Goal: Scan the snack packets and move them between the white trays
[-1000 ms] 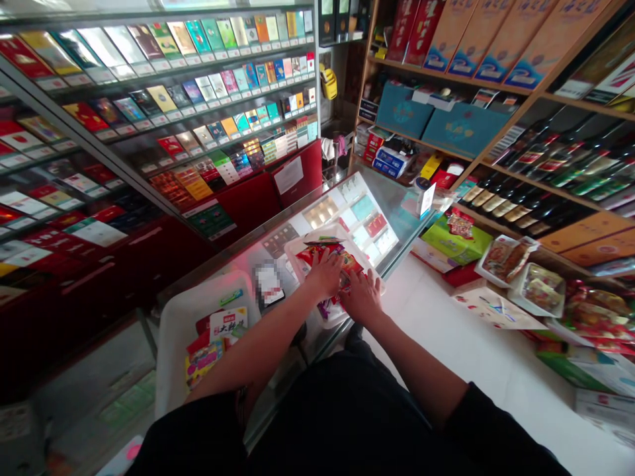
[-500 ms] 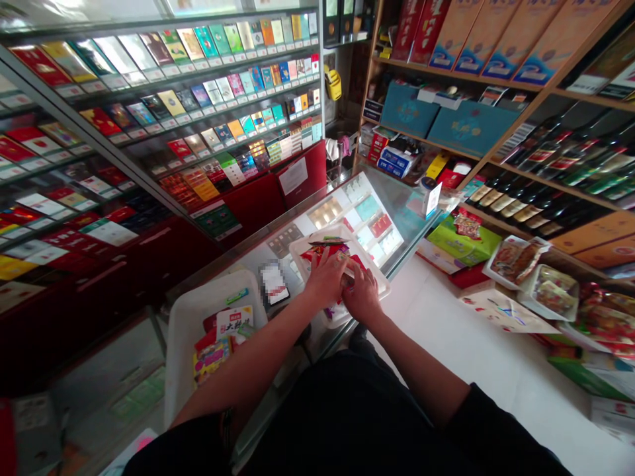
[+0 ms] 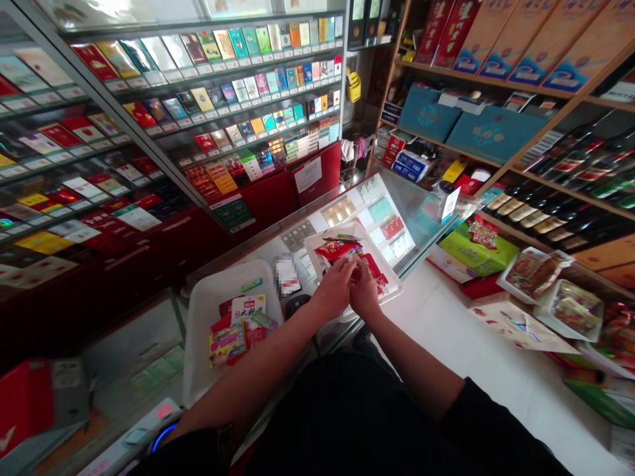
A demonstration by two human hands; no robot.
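Observation:
Over the near side of a white tray [image 3: 395, 284] on the glass counter, my left hand [image 3: 336, 285] and my right hand [image 3: 364, 288] meet with their fingertips together. Both have bent, closed fingers; whatever they pinch is too small or hidden to name. Red snack packets [image 3: 335, 249] lie in the tray just beyond my fingers, with more red packaging [image 3: 374, 268] to the right. Left of my left forearm is a larger white bin [image 3: 198, 317] holding a white packet [image 3: 248, 309], a yellow packet [image 3: 227, 344] and a green one.
A phone [image 3: 288, 274] lies on the glass counter [image 3: 417, 198] between tray and bin, beside a dark rounded object [image 3: 296, 305]. A small white sign [image 3: 450, 205] stands at the far right end. Shelves of small boxes line the left; bottles and snack boxes fill the right.
My hands have drawn closer together and back toward the tray's near edge, uncovering more red packets. The view has shifted, so the scene sits further right.

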